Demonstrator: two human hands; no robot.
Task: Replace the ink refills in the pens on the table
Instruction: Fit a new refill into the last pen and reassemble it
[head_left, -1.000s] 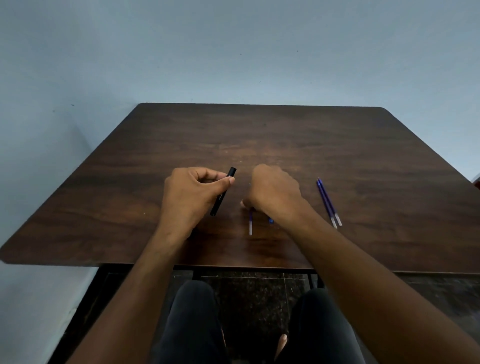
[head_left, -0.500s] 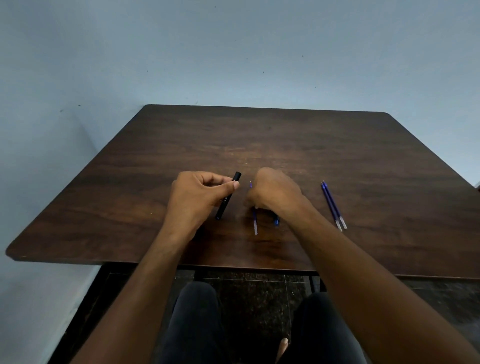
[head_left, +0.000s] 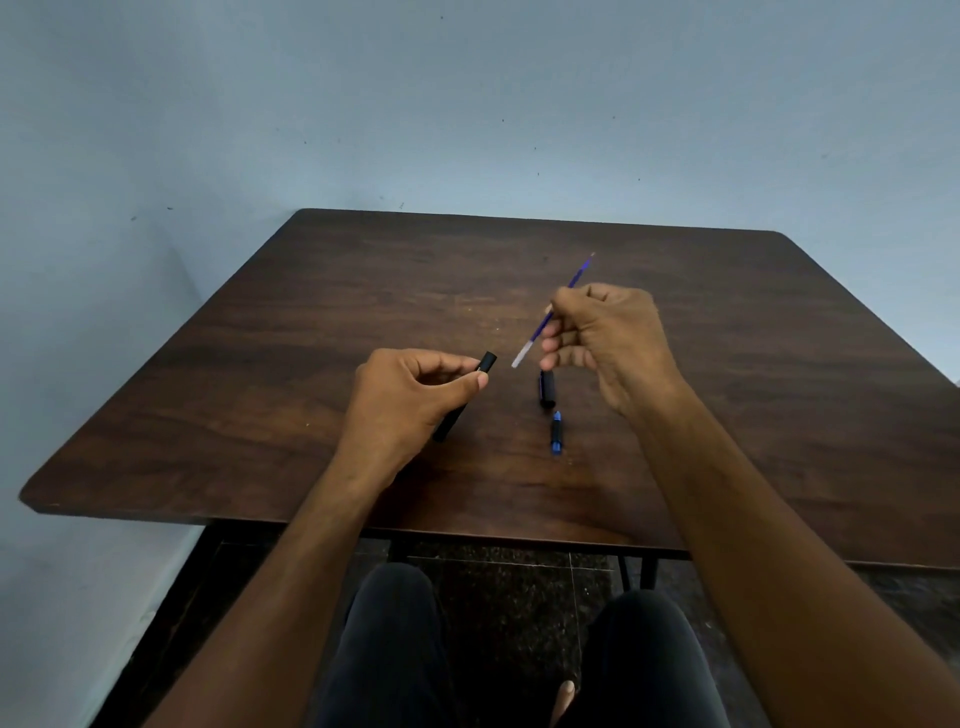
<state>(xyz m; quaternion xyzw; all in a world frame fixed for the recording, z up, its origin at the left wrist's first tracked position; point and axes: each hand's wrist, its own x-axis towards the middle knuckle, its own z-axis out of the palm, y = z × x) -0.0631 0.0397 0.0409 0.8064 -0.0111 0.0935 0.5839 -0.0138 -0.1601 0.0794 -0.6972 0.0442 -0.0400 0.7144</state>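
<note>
Blue ink refill (head_left: 545, 321) pinched in the right hand (head_left: 608, 343), lifted above the table (head_left: 260, 364), slanting from a pale whitish end at lower left to a fine tip at upper right, beyond the knuckles. Thumb and forefinger curled round its middle; other fingers loosely bent below. Pale end pointing toward, but apart from, the open mouth of a black pen barrel (head_left: 485, 362). Barrel gripped in the left hand (head_left: 405, 400), fingers wrapped round it, thumb pressed along its side, upper end poking out past the thumb, lower end showing beneath the palm. Just under the right hand, lying on the wood: a short black pen piece (head_left: 546, 389), and nearer the front edge a smaller black piece with blue ends (head_left: 556, 432), close together but not touching. Dark brown wood-grain top, rounded corners, pushed near a pale blue wall (head_left: 467, 104). Below the front edge, dark trousered knees (head_left: 395, 649) over a dark speckled floor (head_left: 519, 582).
</note>
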